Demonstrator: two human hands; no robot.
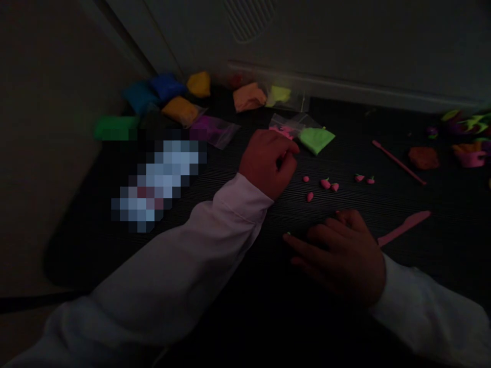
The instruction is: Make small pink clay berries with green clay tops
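Observation:
My left hand (269, 162) is curled, its fingers bent toward the thumb, beside a bag of pink clay (282, 133). What lies between its fingertips, if anything, is hidden. Lower on the right, my right hand (341, 255) is palm down over the dark table. Its index finger and thumb are stretched out, the other fingers bent. A tiny green bit (289, 233) shows at the index fingertip. Between the hands and beyond lie a pink ball (306, 179), a pink teardrop piece (310, 197) and several small pink clay fruits with green tops (325, 183).
Light green clay (316, 140) lies past my left hand. More bagged clay, such as orange (180, 110) and purple (207, 128), sits far left. A pink knife (406, 226), a pink stick (399, 162) and a brown lump (423, 157) are rightward. A wall (345, 61) bounds the table.

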